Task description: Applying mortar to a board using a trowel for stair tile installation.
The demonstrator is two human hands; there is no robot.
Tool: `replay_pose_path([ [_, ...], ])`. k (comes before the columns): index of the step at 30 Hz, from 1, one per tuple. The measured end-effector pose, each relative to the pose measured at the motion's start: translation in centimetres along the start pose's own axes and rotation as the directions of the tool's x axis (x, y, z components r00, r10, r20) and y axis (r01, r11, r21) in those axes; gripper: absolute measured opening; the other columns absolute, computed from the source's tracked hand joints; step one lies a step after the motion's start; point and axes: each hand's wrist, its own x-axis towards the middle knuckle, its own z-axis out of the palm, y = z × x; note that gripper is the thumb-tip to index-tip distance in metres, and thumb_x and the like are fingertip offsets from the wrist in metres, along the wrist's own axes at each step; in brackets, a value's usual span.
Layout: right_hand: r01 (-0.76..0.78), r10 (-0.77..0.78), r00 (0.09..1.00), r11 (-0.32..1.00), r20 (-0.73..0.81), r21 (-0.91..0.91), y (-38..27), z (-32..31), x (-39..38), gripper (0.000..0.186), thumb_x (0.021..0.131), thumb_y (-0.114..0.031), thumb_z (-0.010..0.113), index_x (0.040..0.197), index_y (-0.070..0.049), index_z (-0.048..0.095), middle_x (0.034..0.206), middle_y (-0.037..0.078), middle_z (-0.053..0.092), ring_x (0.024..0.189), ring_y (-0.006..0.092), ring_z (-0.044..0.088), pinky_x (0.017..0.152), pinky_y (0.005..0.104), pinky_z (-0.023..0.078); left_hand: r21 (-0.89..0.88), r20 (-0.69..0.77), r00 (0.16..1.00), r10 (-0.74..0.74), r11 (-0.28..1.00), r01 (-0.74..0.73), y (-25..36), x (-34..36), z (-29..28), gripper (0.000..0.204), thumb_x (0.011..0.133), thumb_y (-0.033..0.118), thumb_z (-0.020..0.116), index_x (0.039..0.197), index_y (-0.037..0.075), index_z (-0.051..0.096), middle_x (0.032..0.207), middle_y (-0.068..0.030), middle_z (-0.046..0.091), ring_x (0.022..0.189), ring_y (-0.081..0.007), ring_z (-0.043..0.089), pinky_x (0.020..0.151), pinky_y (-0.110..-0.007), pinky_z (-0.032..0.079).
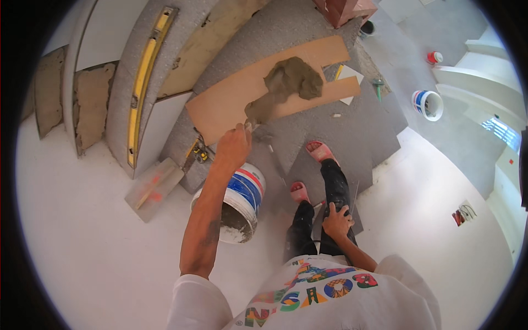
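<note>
My left hand [234,144] grips a small trowel [248,125] at the lower tip of a wet grey-brown mortar pile [291,80]. The mortar lies on a tan board [214,113] with a slot at its right end, laid over grey speckled slabs. My right hand [337,223] rests on my right leg, fingers spread over the dark trousers. Below my left hand, beside my forearm, stands a white bucket [245,192] with blue and red bands and grey residue inside.
Left: a long yellow level [147,77] on a stair step, a finishing trowel [154,190] and a tape measure [201,155]. Right: another bucket [428,104], a red can [434,57] and a green tool [378,88]. A reddish box [344,11] sits at the top. My pink sandals [320,151] stand on grey slabs.
</note>
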Motion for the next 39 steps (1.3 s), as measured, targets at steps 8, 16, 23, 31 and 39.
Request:
replay_pose_path([
  [8, 0.012, -0.024, 0.976, 0.998, -0.219, -0.056, 2.0, 4.6, 1.1, 0.058, 0.077, -0.03, 0.061, 0.13, -0.021, 0.039, 0.132, 0.032, 0.029, 0.103, 0.0563, 0.047, 0.086, 0.0644, 0.035, -0.383, 0.311, 0.932, -0.186, 0.873, 0.301, -1.2, 5.1, -6.8, 0.035, 0.092, 0.03, 0.044, 0.085, -0.002, 0.056, 0.065, -0.0161, 0.059, 0.049, -0.0247, 0.057, 0.048, -0.036, 0.045],
  [16, -0.007, -0.003, 0.963, 0.999, -0.27, -0.035, 2.9, 4.7, 1.1, 0.057, 0.076, -0.03, 0.061, 0.129, -0.021, 0.04, 0.13, 0.032, 0.031, 0.102, 0.0567, 0.047, 0.085, 0.0663, 0.035, -0.543, 0.565, 0.789, -0.241, 0.612, 0.575, -5.8, 6.1, -3.8, 0.036, 0.095, 0.034, 0.041, 0.085, 0.003, 0.057, 0.059, -0.0033, 0.053, 0.041, -0.0118, 0.048, 0.037, -0.027, 0.039],
  [23, -0.024, 0.02, 0.989, 0.999, -0.146, -0.025, 1.2, 1.9, 0.4, 0.055, 0.078, -0.028, 0.058, 0.129, -0.021, 0.04, 0.131, 0.033, 0.031, 0.104, 0.0566, 0.046, 0.087, 0.0662, 0.033, -0.734, 0.628, 0.767, -0.136, 0.226, 0.641, -3.7, 2.3, 2.2, 0.039, 0.096, 0.034, 0.038, 0.088, 0.001, 0.057, 0.059, -0.0033, 0.051, 0.039, -0.011, 0.044, 0.033, -0.025, 0.035],
  [31, -0.031, 0.032, 0.992, 0.999, -0.125, 0.015, 0.5, 1.7, 0.4, 0.058, 0.077, -0.029, 0.06, 0.13, -0.021, 0.039, 0.131, 0.033, 0.03, 0.106, 0.0569, 0.044, 0.089, 0.0663, 0.031, -0.589, 0.682, 0.676, 0.281, -0.337, 0.734, -4.4, 0.2, 8.0, 0.042, 0.096, 0.038, 0.036, 0.099, 0.0, 0.053, 0.062, -0.0027, 0.049, 0.039, -0.0093, 0.04, 0.033, -0.024, 0.031],
  [39, 0.003, -0.001, 0.993, 1.0, -0.114, 0.021, 0.3, 1.3, 0.1, 0.059, 0.075, -0.028, 0.062, 0.13, -0.019, 0.04, 0.131, 0.032, 0.03, 0.106, 0.0558, 0.044, 0.09, 0.0657, 0.031, -0.654, 0.552, 0.771, 0.318, -0.407, 0.637, -3.7, -1.7, 9.3, 0.047, 0.095, 0.045, 0.038, 0.098, 0.0, 0.053, 0.06, -0.0025, 0.048, 0.036, -0.009, 0.038, 0.032, -0.024, 0.03],
])
